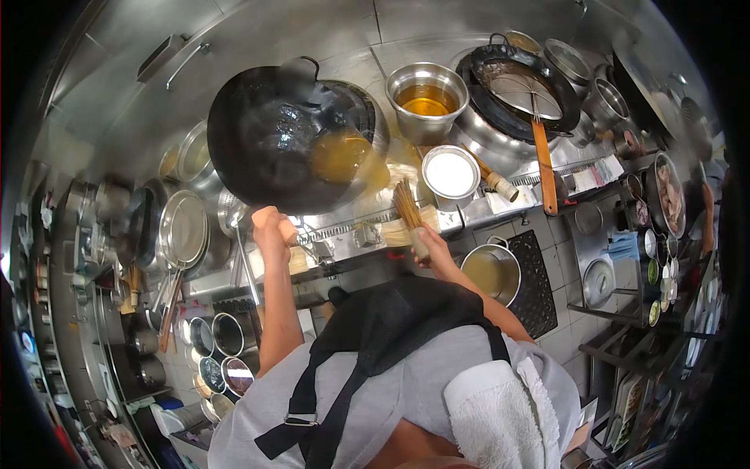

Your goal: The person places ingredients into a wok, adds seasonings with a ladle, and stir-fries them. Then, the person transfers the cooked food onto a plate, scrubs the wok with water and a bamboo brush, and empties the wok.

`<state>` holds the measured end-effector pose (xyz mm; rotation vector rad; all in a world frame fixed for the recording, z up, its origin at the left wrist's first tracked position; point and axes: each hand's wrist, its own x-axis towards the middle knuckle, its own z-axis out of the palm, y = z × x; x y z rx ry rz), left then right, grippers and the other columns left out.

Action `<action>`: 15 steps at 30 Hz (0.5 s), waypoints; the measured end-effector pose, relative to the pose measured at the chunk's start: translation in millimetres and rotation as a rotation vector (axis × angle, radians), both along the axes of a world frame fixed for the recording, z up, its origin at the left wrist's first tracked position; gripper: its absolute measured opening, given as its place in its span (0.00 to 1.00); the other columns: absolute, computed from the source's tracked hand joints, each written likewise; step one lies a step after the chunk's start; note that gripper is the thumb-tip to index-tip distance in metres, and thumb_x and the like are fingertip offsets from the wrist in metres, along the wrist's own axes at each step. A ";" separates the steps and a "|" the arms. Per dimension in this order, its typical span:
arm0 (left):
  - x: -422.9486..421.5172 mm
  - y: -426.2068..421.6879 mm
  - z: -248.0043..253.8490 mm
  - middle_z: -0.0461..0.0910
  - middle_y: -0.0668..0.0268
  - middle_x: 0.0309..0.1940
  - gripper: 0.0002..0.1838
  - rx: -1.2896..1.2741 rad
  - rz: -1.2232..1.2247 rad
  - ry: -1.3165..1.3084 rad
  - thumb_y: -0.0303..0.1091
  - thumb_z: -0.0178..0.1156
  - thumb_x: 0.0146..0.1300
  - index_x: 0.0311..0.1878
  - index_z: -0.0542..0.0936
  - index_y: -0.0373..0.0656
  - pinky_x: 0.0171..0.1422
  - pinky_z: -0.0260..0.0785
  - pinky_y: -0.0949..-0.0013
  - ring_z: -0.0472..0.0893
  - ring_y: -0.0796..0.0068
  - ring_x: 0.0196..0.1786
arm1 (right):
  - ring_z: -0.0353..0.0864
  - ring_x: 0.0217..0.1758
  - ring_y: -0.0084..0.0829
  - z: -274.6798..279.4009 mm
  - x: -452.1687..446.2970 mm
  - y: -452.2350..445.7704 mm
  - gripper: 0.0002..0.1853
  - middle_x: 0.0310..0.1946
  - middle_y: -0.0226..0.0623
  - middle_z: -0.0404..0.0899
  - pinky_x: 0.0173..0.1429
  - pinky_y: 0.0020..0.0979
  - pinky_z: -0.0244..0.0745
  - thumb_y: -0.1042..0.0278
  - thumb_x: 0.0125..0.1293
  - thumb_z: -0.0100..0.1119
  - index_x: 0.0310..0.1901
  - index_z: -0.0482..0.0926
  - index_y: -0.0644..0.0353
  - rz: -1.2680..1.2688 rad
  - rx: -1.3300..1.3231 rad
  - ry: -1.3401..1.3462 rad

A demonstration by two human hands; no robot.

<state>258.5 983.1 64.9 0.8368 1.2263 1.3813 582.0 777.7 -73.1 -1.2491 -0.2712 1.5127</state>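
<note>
My left hand (273,237) is closed at the near rim of a large black wok (258,141). Something peach-coloured, perhaps a folded cloth, shows at its fingers, and the grip itself is hidden. The wok is tilted to the right over the stove, and yellowish liquid (342,156) is in its lower right side, seeming to spill over the rim. In my right hand (439,252) is a bamboo wok brush (407,205), bristles pointing away from me, just right of the spilling liquid.
Behind the brush stand a metal pot of amber liquid (427,100) and a container of white contents (451,173). A second wok (500,66) on the right carries a wooden-handled strainer (542,156). Below lies a floor pot (491,275). Several strainers (183,227) hang left.
</note>
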 end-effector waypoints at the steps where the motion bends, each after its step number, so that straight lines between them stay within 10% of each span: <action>1: -4.3 0.2 -5.1 0.80 0.61 0.30 0.11 0.001 0.009 -0.004 0.23 0.62 0.56 0.43 0.78 0.32 0.30 0.77 0.67 0.82 0.69 0.29 | 0.79 0.24 0.27 -0.4 -0.7 2.1 0.38 0.32 0.35 0.82 0.25 0.29 0.72 0.48 0.78 0.57 0.83 0.53 0.41 -0.037 -0.035 0.026; 15: -44.8 -26.3 -44.6 0.80 0.62 0.38 0.25 0.353 0.170 0.250 0.19 0.63 0.50 0.56 0.73 0.31 0.44 0.79 0.71 0.82 0.74 0.36 | 0.79 0.25 0.27 3.1 1.9 4.3 0.38 0.33 0.36 0.81 0.26 0.30 0.73 0.47 0.78 0.56 0.83 0.53 0.37 0.058 -0.087 -0.037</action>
